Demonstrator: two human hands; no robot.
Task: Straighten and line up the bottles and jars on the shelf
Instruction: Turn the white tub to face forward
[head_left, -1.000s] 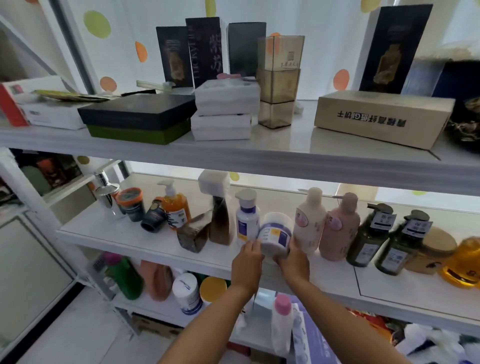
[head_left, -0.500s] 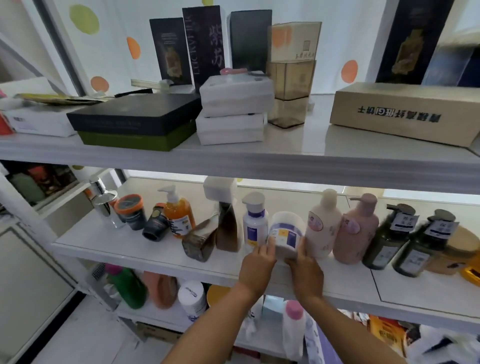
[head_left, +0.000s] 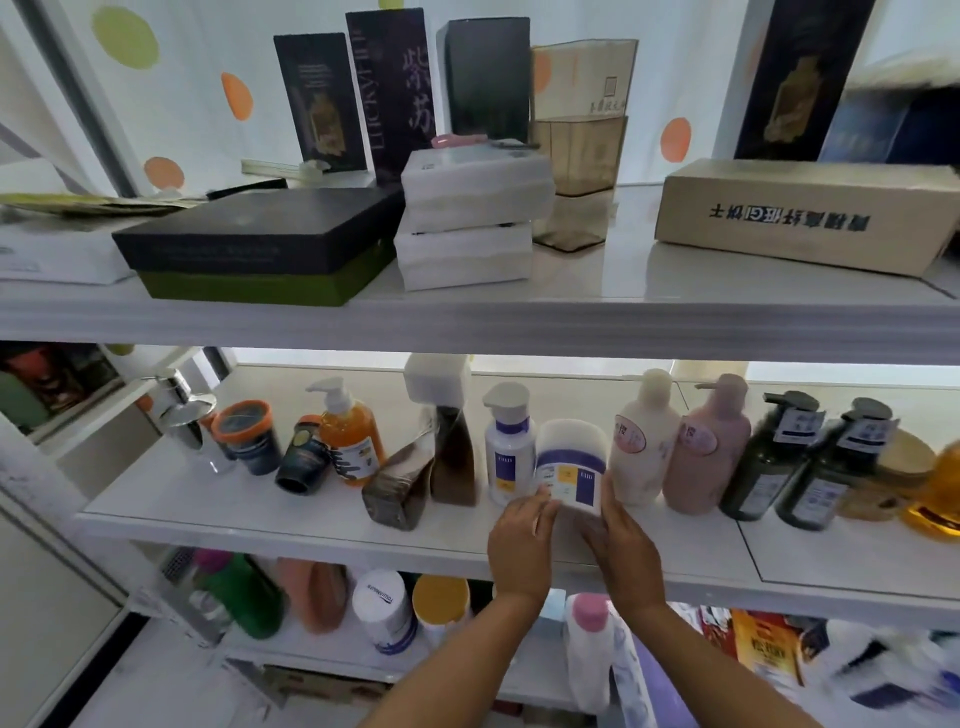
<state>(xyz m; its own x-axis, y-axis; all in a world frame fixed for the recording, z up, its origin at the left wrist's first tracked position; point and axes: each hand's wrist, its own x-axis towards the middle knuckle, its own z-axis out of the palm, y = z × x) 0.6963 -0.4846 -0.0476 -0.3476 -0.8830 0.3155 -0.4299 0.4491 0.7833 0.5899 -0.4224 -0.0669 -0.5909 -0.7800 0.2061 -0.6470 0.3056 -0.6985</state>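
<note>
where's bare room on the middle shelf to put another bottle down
Bare front strip of the middle shelf ahead of the orange-lidded jar and orange pump bottle; another ahead of the dark green bottles. Crowded from the white jar rightward, bottles shoulder to shoulder.

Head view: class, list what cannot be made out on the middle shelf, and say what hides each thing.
1. Head view: base of the white jar, covered by the left hand and right hand holding it.
2. Head view: the amber bottle, cut off by the right edge and blurred.
3. Head view: the wooden-lidded jar, partly behind the dark green bottles.
4. Head view: print on those bottles' labels, too blurred to read.
</note>
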